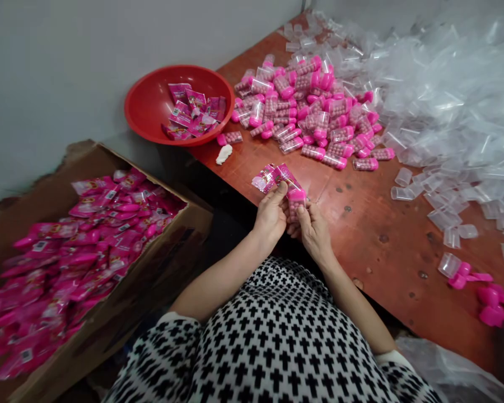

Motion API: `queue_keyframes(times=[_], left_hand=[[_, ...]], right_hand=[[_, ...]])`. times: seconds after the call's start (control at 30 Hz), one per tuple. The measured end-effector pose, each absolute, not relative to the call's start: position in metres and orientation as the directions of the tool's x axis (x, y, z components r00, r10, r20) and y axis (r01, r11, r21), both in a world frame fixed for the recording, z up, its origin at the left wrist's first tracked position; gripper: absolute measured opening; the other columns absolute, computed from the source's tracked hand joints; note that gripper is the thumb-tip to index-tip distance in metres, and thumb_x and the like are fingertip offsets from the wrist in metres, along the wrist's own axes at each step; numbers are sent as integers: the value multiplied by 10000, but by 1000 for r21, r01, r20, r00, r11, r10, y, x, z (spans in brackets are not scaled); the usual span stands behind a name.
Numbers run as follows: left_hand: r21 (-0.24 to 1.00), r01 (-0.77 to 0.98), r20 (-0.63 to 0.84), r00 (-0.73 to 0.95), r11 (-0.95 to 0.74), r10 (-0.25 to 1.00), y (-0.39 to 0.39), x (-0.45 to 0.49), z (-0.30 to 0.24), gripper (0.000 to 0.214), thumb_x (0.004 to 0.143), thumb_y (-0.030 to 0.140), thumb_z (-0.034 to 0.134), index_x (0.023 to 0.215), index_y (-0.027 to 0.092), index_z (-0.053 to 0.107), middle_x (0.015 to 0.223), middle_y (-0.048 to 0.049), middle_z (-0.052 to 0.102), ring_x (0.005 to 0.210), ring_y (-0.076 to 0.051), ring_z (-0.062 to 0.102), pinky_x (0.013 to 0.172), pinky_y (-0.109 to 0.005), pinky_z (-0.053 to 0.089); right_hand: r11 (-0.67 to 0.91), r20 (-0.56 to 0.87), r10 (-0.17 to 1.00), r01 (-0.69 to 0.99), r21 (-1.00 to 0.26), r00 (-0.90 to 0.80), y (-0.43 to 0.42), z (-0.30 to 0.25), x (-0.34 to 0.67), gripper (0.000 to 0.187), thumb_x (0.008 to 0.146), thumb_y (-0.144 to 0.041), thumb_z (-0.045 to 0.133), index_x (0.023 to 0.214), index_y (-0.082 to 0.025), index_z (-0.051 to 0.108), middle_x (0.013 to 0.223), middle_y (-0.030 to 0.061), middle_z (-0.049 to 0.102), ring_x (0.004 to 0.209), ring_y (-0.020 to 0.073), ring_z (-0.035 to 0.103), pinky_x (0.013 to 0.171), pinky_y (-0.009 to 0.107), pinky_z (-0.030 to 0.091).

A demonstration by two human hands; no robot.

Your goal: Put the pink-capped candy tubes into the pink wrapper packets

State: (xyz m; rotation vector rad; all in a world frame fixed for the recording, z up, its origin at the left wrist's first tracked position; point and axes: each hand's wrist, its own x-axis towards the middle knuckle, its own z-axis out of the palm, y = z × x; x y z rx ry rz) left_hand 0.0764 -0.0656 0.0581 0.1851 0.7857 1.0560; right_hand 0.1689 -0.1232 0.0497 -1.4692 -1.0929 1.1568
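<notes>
My left hand (272, 212) is closed, its thumb and fingers pinching a printed pink packet (286, 174) near the table's front edge. My right hand (315, 232) is closed round a clear candy tube (296, 204) with a pink cap and small pink balls inside. The tube's cap end meets the lower part of the packet; whether it is inside the packet I cannot tell. Another pink packet (265, 178) with a pale corner lies on the table just beyond my left hand. My fingers partly hide the tube's lower end.
A red bowl (140, 106) of pink packets stands at the table's back left. Filled candy tubes (311, 106) are heaped beyond my hands. Clear empty tubes (445, 101) pile up at right, near pink plastic pieces (492, 302). A cardboard box (151, 263) of filled pink packets is at left.
</notes>
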Motion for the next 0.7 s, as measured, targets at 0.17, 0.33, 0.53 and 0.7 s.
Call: queue_keyframes(times=[0.17,0.33,0.53,0.7], left_hand=[[593,-655,-390,276,469,879,-65,74,64,432,572,456,809,743,154,551,547,33,575,423,-75,511,403,-190,389],[657,-587,-348,319,472,881,-64,74,65,419,522,381,849,724,136,575,557,30,581,438,-60,511,441,-179,412],[711,-487,-346,385,507,856,-60,71,59,351,564,369,823,621,115,588,521,14,554,408,-66,492,400,-191,398],[774,-384,-318,453,504,833,-58,67,59,325,589,359,807,568,111,599,485,-7,547,375,-101,509,365,-222,412]], right_hand=[[-155,-163,984,-111,-982,65,-122,44,172,331,871,-534,481,960,-217,508,656,-48,598,429,74,531,414,195,476],[-77,-67,983,50,-996,168,-123,39,173,305,889,-509,467,1015,-234,508,665,-50,582,468,82,547,447,201,477],[-109,-111,983,-23,-994,144,-120,39,174,320,869,-539,479,980,-240,507,689,-45,589,448,81,535,420,206,470],[-148,-166,984,-219,-965,66,-119,42,176,334,841,-553,517,911,-227,505,659,-44,584,439,91,546,393,216,473]])
